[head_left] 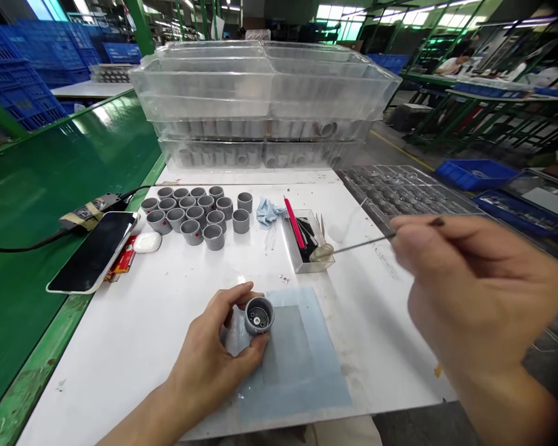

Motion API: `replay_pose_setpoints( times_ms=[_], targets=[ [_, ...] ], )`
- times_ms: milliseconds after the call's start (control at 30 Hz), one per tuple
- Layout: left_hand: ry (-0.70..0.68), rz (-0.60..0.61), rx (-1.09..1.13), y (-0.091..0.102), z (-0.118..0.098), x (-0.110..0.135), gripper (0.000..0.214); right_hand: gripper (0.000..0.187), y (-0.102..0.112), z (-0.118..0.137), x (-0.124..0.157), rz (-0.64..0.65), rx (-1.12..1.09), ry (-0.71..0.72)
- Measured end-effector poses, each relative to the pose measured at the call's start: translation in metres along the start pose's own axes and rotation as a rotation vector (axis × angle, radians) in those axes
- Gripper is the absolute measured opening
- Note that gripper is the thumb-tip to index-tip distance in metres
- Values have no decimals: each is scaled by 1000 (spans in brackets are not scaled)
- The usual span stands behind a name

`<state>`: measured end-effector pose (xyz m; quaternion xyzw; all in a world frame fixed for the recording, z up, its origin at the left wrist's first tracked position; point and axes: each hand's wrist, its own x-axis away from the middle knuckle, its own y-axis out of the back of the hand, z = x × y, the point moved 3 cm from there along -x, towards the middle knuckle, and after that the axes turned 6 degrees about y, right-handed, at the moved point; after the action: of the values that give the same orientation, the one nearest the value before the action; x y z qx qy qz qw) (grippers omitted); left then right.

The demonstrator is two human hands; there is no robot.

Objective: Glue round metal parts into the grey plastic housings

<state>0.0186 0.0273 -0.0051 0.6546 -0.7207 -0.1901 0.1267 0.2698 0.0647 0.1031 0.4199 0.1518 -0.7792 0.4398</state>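
Head camera: worn on you, looking forward and steeply down from the near edge of the white flat-topped table (121,347).
Nearest the lens: your bare right hand (474,279), large at the right; your bare left hand (214,347) is farther off, low near centre.
Straight ahead: the tall stack of clear plastic trays (204,87), across the table from you.
Farthest depth: the bright workshop windows (339,13), small along the top.

Right hand (478,282) — slightly blurred; left forearm (151,412) — cut off below.
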Motion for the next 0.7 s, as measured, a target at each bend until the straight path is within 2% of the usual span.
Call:
replay_pose_setpoints(
  times_ms=[167, 233, 433, 700],
  targets=[
    [-19, -15, -16, 1, 0, 1, 65, 11, -38, 21, 37, 446, -181, -48],
    [-27, -17, -20, 1, 1, 1, 65, 7, -50, 23, 46, 524, -238, -30],
    [-22, -16, -25, 0, 2, 0, 64, 7, -64, 15, 56, 585, -276, -17],
    [-30, -13, -42, 1, 1, 1, 63, 6, -61, 14, 57, 555, -223, -1]
  ],
)
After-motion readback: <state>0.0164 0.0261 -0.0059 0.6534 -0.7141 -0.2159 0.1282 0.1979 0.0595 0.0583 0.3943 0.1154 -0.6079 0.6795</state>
